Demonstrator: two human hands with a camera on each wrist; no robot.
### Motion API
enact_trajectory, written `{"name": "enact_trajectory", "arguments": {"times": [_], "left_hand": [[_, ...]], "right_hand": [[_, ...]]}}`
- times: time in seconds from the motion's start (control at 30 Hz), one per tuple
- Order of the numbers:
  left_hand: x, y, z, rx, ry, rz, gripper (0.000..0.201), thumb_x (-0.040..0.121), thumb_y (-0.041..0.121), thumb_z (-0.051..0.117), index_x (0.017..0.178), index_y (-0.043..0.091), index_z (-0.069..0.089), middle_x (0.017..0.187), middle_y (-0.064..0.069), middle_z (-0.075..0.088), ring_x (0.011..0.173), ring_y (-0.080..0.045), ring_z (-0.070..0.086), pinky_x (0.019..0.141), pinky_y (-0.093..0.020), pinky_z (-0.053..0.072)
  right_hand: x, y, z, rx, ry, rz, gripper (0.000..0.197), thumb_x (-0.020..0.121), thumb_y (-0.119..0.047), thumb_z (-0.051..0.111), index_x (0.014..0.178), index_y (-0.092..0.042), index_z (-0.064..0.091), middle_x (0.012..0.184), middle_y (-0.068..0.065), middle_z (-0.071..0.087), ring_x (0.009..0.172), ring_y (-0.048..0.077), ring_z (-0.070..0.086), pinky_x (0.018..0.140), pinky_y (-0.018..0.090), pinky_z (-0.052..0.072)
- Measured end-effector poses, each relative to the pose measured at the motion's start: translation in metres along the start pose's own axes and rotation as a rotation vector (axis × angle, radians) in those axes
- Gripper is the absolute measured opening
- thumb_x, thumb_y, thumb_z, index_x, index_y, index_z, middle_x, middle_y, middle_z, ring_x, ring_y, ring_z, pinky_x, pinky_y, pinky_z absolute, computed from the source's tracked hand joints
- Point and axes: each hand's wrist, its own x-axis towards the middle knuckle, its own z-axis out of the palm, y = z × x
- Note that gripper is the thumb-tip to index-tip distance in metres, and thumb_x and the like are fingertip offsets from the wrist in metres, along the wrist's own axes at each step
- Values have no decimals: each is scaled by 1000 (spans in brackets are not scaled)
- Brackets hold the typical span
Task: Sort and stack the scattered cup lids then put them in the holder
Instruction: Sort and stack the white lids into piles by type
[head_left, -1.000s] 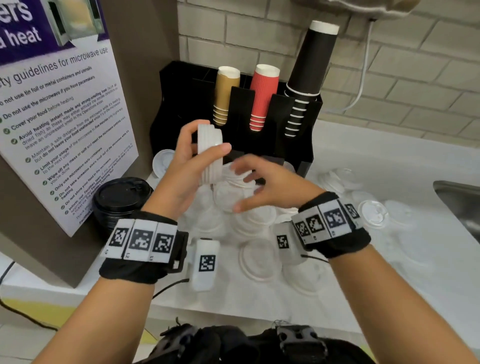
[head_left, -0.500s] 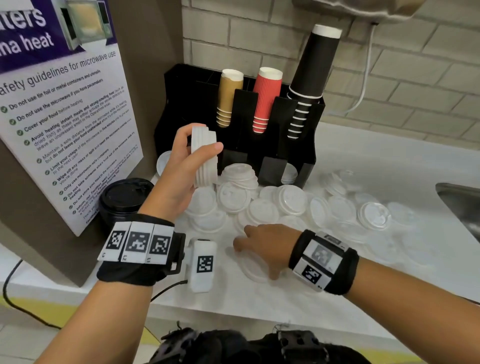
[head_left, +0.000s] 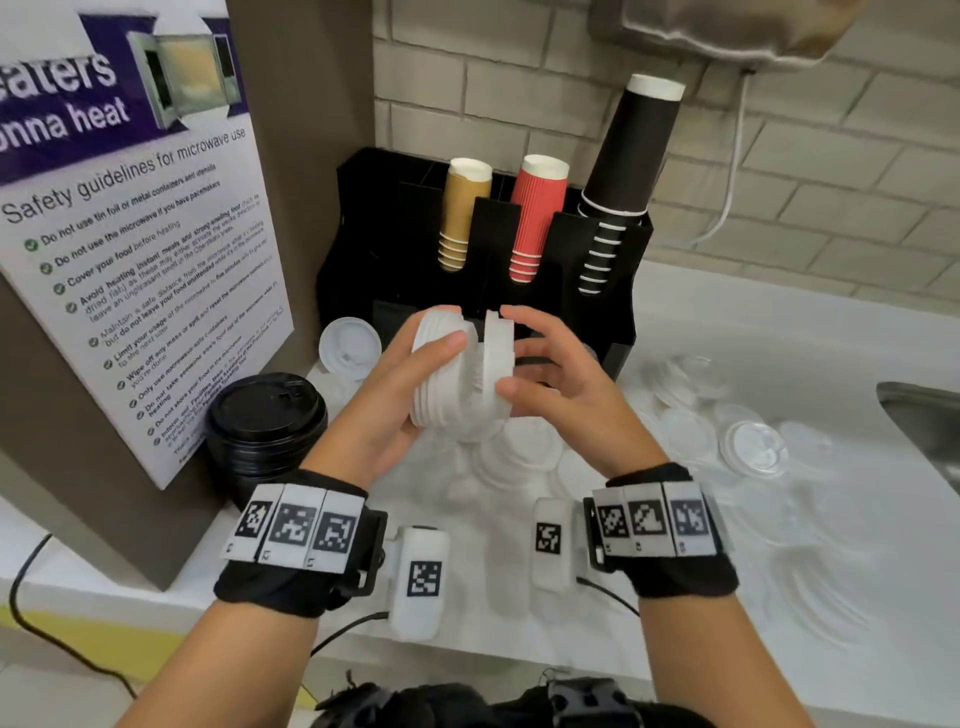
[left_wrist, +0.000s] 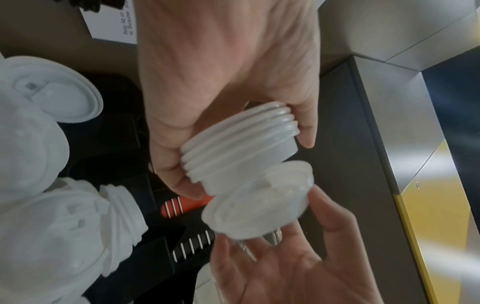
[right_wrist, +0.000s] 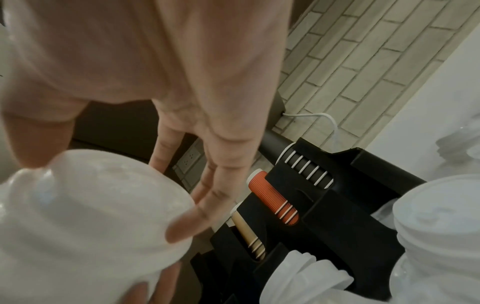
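My left hand (head_left: 421, 379) grips a sideways stack of white cup lids (head_left: 441, 374) above the counter, in front of the black holder (head_left: 488, 244). Thumb and fingertips of my right hand (head_left: 514, 353) pinch a single white lid (head_left: 500, 353) by its rim, set against the stack's right end. In the left wrist view the single lid (left_wrist: 259, 205) sits tilted at the open end of the stack (left_wrist: 239, 142). The right wrist view shows that lid (right_wrist: 91, 216) close up. Many loose white lids (head_left: 753, 447) lie scattered on the white counter.
The holder carries tan (head_left: 462, 218), red (head_left: 535, 218) and black cup stacks (head_left: 623, 176). A stack of black lids (head_left: 265, 415) stands left, beside a microwave poster (head_left: 130, 234). A sink (head_left: 924, 415) is at the right edge. One lid (head_left: 348, 345) leans on the holder.
My right hand went down to the counter, took up one lid and raised it to the stack. The left hand kept hold of the stack and shifted slightly right.
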Motion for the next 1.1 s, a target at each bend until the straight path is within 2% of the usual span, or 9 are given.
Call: {"name": "enact_trajectory", "arguments": {"times": [0.07,0.2,0.4,0.63,0.77,0.83,0.9,0.97,1.1], "left_hand": [[-1,-3,2,15,-18,-13,48,80,40,62,127,29,56,121,-2,66,108,-18,65,82,-34,55],[-1,-7,4,56,-71,-19,53,83,41,62,133,30,52,126,-3,65,116,-21,63,88,-38,54],[1,-10,7,53,-36,5,56,79,47,65,130,29,53,126,-4,63,117,-22,62,85,-38,55],[2,-15,7,83,-59,-7,58,75,48,69,128,32,52,127,-6,62,114,-24,64,85,-45,54],[6,-16,6,85,-46,9,47,77,34,68,121,32,55,114,2,66,103,-18,68,74,-35,57],[10,-14,4,45,-19,19,42,74,32,71,114,35,58,103,9,68,96,-12,69,72,-33,56],[13,-11,1,23,-2,24,44,68,35,76,109,39,60,99,12,67,93,-8,68,74,-35,55],[15,-10,-2,14,4,29,47,60,40,79,105,43,61,101,12,66,94,-8,66,74,-34,54],[16,-10,-4,-1,2,24,48,57,42,79,102,45,62,101,12,65,95,-9,65,75,-33,53]], "right_hand": [[-2,3,4,-15,6,-32,59,79,-26,73,130,-42,49,116,-6,58,105,11,61,83,31,56],[-4,4,5,8,-6,-66,63,78,-15,75,130,-38,49,123,-7,54,109,4,57,79,22,53],[-6,6,13,16,-19,-95,62,77,-8,78,129,-29,51,129,-2,50,116,14,54,81,30,57],[-6,7,12,7,-19,-92,62,77,-12,79,128,-31,50,125,-8,51,114,11,55,81,30,57],[-4,3,0,-96,-77,-28,74,74,-23,81,132,-42,41,125,-12,51,115,6,55,87,29,56],[-1,-3,-16,-242,-109,36,70,76,-28,79,133,-41,41,124,-11,51,113,3,55,89,26,54],[2,-8,-33,-419,-181,83,50,82,-28,74,126,-33,51,120,-9,56,109,3,57,87,24,53],[1,-9,-45,-643,-354,133,39,84,-29,72,120,-29,58,114,-9,58,104,4,58,84,22,51],[-16,8,-50,-1062,-795,320,63,73,-36,81,127,-30,51,117,-5,50,106,15,53,86,25,47]]}}
